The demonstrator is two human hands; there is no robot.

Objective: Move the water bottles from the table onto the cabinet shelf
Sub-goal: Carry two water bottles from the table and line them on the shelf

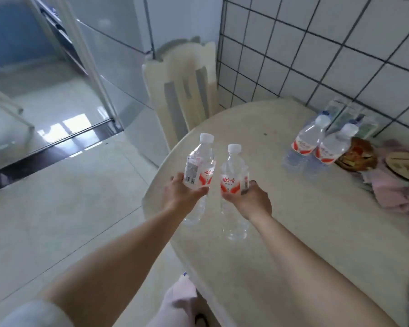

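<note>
Both hands are loaded. The left hand point(183, 191) wraps its fingers round the middle of one water bottle point(200, 167), thumb across the label, the bottle upright with a slight tilt. The right hand point(252, 199) grips a second bottle point(234, 178) the same way, and the two bottles sit just beside each other over the near edge of the round table point(281, 232). Whether they are lifted clear of the tabletop is hard to tell. Two more bottles point(321, 142) stand together near the tiled wall point(316, 55), beside a bowl point(357, 154) and pink cloth point(392, 192). A cream chair point(182, 90) stands behind the table.
</note>
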